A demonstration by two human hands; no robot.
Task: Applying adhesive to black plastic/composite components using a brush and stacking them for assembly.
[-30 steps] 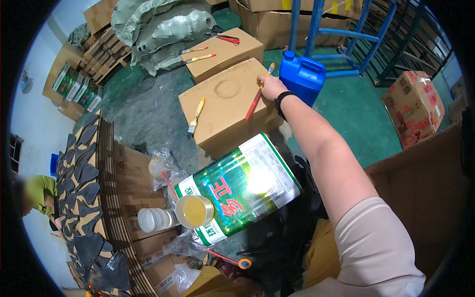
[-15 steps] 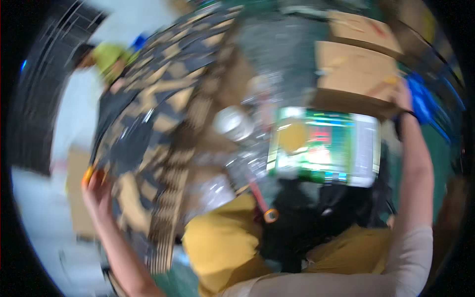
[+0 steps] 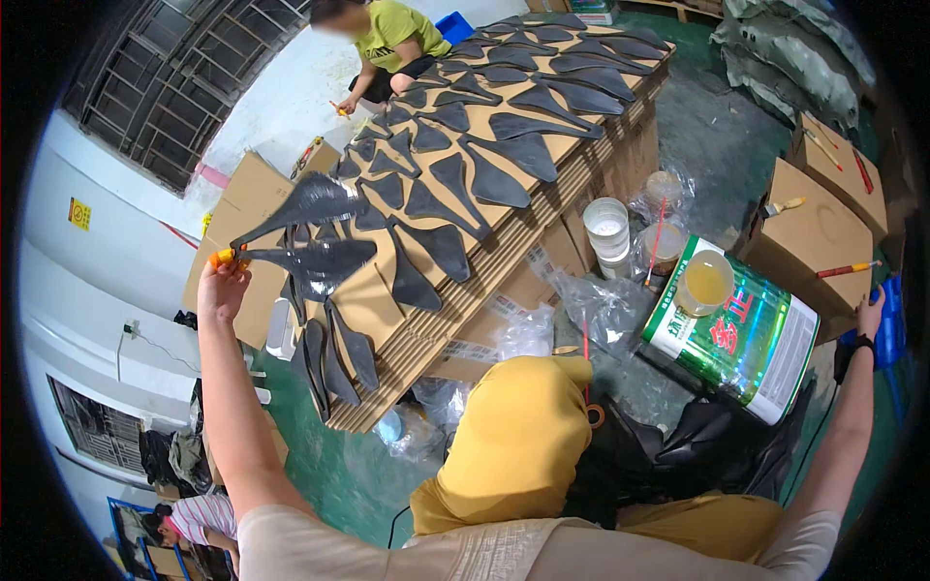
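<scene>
My left hand (image 3: 223, 289) is raised beyond the near left end of a cardboard stack (image 3: 504, 247). Its fingers are pinched, with something orange (image 3: 225, 257) at the tips. From them spread the narrow tails of two black leather-like pieces, an upper one (image 3: 308, 205) and a lower one (image 3: 320, 268). More black cut-out pieces (image 3: 433, 254) lie in rows over the stack. At the far right, my right hand (image 3: 870, 315) rests by the side of a cardboard box (image 3: 809, 218), fingers outstretched and partly hard to see. A brush (image 3: 783, 206) and a red-handled tool (image 3: 848, 270) lie on that box.
A green-and-white can (image 3: 731, 339) carries a cup of yellowish liquid (image 3: 705, 281). White tubs (image 3: 608, 228) and plastic bags (image 3: 603, 315) stand beside the stack. A co-worker in a green shirt (image 3: 397, 29) crouches at the far side; another person (image 3: 199, 520) is at lower left.
My view has swung round and sharpened. My left hand, with no black piece plainly visible before, now has two at its fingertips. My right hand has moved off the box top to its side.
</scene>
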